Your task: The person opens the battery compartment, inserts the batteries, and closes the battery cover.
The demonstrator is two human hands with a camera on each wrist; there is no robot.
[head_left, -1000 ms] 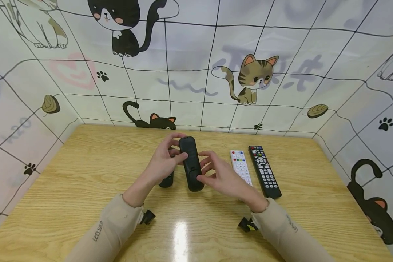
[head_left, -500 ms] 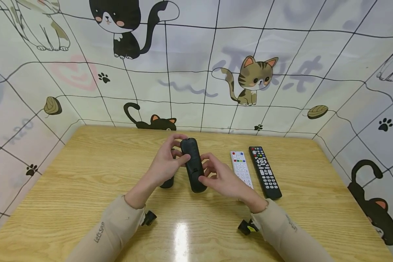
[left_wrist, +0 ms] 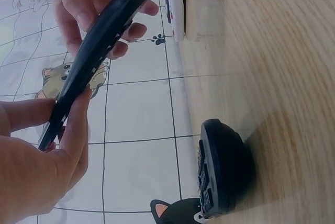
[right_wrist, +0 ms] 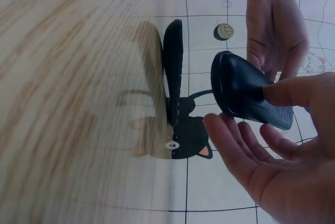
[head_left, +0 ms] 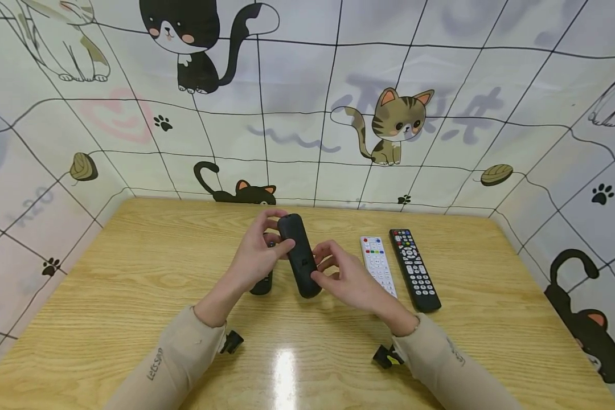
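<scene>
A black remote control [head_left: 300,256] is held up off the table, back side facing the head camera and buttons turned down. My left hand [head_left: 253,253] grips its far end between thumb and fingers. At its near end is my right hand [head_left: 345,279], with the thumb [right_wrist: 288,92] pressed on the battery-cover area and the fingers along the edge and underside. In the left wrist view the remote control [left_wrist: 94,56] slants between both hands, a row of buttons showing along its lower face. A second black remote control [head_left: 262,285] lies on the table, partly hidden behind my left hand.
Right of my hands, a white remote control [head_left: 377,263] and a long black remote control [head_left: 415,270] lie side by side, buttons up. My right hand partly covers the white one. The wooden table [head_left: 148,273] meets a cat-patterned backdrop [head_left: 297,131] at its far edge.
The held remote control has shifted slightly and its far end has swung a little left, slanting it more. Both hands keep hold of it. The remote controls on the table have not moved.
</scene>
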